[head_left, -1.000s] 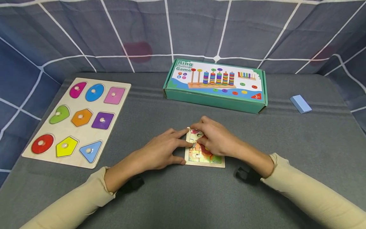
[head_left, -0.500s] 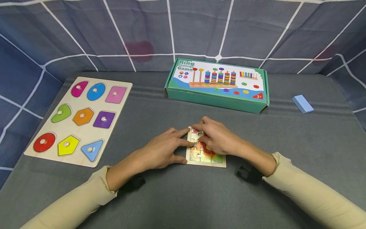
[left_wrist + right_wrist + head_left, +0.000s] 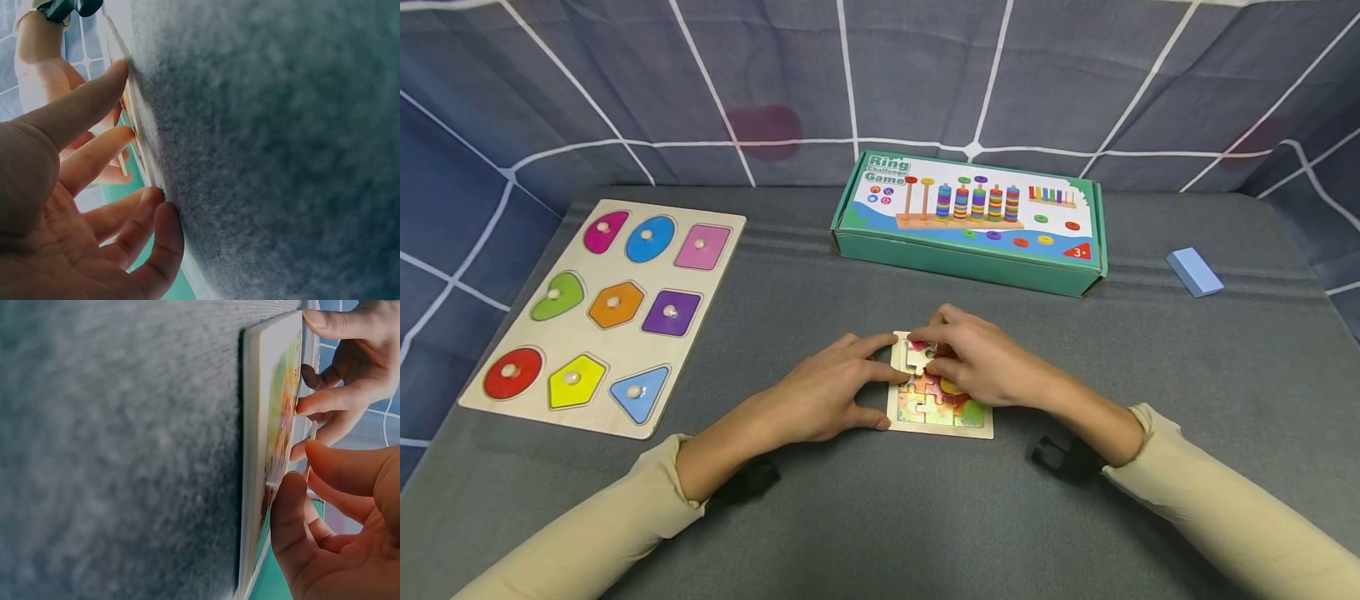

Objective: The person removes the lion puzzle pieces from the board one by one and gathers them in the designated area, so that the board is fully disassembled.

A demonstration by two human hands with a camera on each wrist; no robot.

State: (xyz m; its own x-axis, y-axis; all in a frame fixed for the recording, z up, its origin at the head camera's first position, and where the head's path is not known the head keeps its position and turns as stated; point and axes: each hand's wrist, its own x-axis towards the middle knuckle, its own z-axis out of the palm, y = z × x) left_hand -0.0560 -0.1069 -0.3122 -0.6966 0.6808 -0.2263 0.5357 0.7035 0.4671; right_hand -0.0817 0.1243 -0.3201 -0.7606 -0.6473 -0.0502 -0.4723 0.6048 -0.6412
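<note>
We see a person at work with both hands over a small, thin jigsaw board with a pale wooden rim (image 3: pixel 940 431), which lies flat near the middle of the grey, cloth-like counter (image 3: pixel 880 517). Our left hand (image 3: pixel 820 392) is spread open, grasping nothing, its thumb and fingertips set along the board's left edge. Our right hand (image 3: pixel 988 358) is nearly closed, pinching a thin, pale jigsaw piece with a pinkish patch (image 3: pixel 916 358) between thumb and fingers. We find that piece tilted up over the upper left part of the board, and the right wrist view shows its narrow edge standing proud of the picture. Beside it, interlocked pieces in orange, red, yellow and green fill the lower part; our right hand hides some of the rest. Beyond the board we have a green cardboard box printed "Ring Challenge Game" (image 3: pixel 970 225), and well to its right a light blue rectangular block (image 3: pixel 1195 272). Off to our left lies a large pale wooden board (image 3: pixel 617 354) carrying nine bright knobbed shapes in three rows. Behind everything hangs dark blue-grey fabric with white grid lines (image 3: pixel 917 83), and cream sleeves (image 3: pixel 1210 492) cover our forearms.
</note>
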